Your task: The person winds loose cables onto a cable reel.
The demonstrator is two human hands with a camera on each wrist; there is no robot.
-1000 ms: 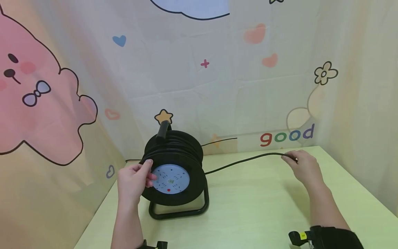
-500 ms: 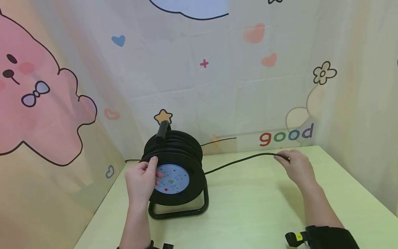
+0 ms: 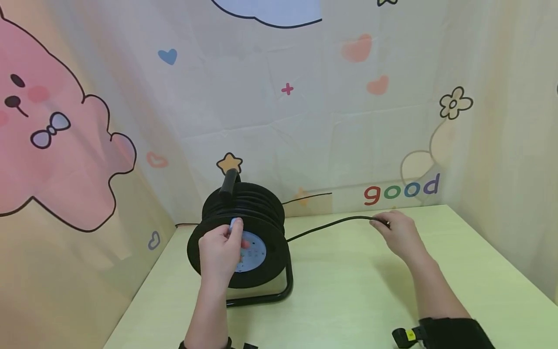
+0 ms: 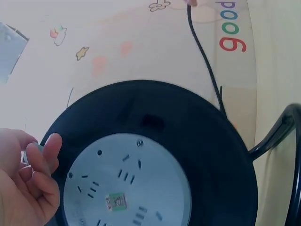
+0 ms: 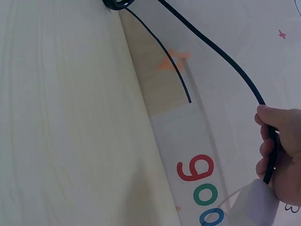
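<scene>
A black cable reel [image 3: 261, 271] with a pale blue socket disc [image 3: 256, 252] stands on a tubular frame [image 3: 261, 300]. My left hand [image 3: 220, 252] is at its front face, pinching a small pale blue knob [image 3: 233, 222] between thumb and fingers. The left wrist view shows the left hand [image 4: 33, 174] beside the disc, the knob mostly hidden by fingers. Off to the right, my right hand [image 3: 403, 235] grips the black cable [image 3: 327, 225], which runs back to the reel. In the right wrist view, a white plug-like piece [image 5: 254, 207] sits below the right hand [image 5: 282, 150] at the cable's lower end.
The reel's carrying handle [image 3: 228, 184] rises at the top, above wound cable [image 3: 248, 201]. A light wooden table [image 3: 340, 291] lies beneath everything. Behind it hangs a printed curtain [image 3: 305, 121], and curtain also stands along both sides.
The left hand has moved right across the reel's face with the knob, and the disc has turned. The right hand has drifted left toward the reel, holding the cable.
</scene>
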